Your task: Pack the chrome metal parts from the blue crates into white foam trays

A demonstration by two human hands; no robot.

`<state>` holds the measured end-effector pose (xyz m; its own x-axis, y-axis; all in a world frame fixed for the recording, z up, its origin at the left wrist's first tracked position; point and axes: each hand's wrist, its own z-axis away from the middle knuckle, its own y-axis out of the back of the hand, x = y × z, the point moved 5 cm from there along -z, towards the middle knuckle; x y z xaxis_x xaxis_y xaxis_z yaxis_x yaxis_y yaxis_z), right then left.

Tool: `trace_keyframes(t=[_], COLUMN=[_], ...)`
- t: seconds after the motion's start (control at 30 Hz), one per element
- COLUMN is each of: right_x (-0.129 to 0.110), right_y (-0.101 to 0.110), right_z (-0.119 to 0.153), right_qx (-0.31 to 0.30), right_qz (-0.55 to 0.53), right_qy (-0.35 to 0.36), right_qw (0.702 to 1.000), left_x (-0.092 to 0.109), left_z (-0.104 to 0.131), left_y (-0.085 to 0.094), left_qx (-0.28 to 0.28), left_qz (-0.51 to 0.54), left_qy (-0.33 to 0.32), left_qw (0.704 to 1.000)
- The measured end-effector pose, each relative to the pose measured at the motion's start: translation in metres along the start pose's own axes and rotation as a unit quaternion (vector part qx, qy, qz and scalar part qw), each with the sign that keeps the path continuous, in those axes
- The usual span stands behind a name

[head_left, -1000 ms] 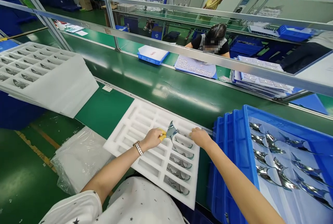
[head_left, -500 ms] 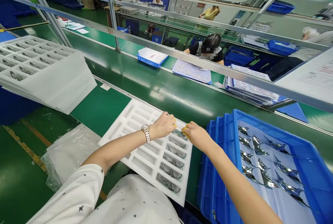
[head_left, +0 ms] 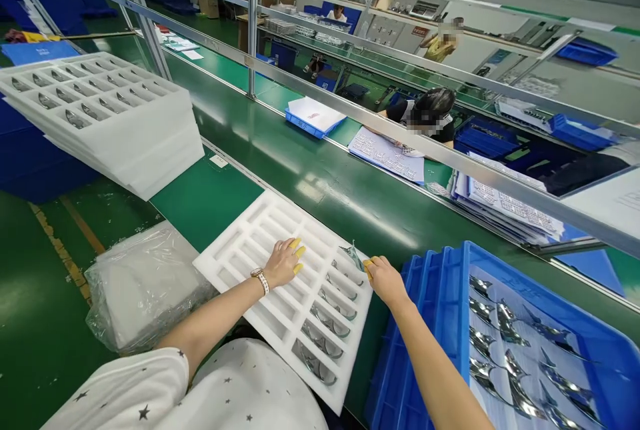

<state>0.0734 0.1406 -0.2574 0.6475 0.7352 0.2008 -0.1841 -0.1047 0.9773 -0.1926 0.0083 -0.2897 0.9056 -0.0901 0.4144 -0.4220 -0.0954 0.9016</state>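
Note:
A white foam tray [head_left: 293,283] with rows of long slots lies slanted at the bench edge. Its right-hand column holds several curved, shiny chrome-like pieces [head_left: 320,340]; the slots farther left show none. My left hand [head_left: 284,263] rests over the tray's middle, fingers spread and gripping nothing, with yellow covers on some fingertips. At the tray's far right corner, my right hand [head_left: 386,281] pinches the end of a curved shiny piece [head_left: 354,255], which is tilted above the top slot. Its fingertips also wear yellow covers.
Stacked blue crates [head_left: 465,323] stand at the right, the top one holding similar shiny pieces. At the left is a stack of filled foam trays [head_left: 165,140], with a plastic-wrapped bundle [head_left: 150,283] below. A metal rail [head_left: 320,87] crosses ahead; a co-worker [head_left: 433,113] sits beyond.
My left hand has moved left, away from the shiny piece, and its fingers have opened. My right hand keeps its pinch on the piece, now more tilted. The camera view has shifted.

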Motion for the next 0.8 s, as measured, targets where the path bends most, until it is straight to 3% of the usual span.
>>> trace_keyframes(t=[0.37,0.8], right_x=[0.006,-0.001], right_y=[-0.001,-0.013], right_z=[-0.009,-0.031], right_qx=[-0.082,-0.214], right_qz=[0.015,0.016], right_qy=[0.1,0.112], right_qw=[0.992,0.97], left_x=[-0.006,-0.005], left_z=[0.001,0.003], left_y=[-0.01,-0.009], left_qx=[0.023,0.036], left_qz=[0.003,0.011], left_qy=[0.001,-0.005], left_qw=[1.0,0.999])
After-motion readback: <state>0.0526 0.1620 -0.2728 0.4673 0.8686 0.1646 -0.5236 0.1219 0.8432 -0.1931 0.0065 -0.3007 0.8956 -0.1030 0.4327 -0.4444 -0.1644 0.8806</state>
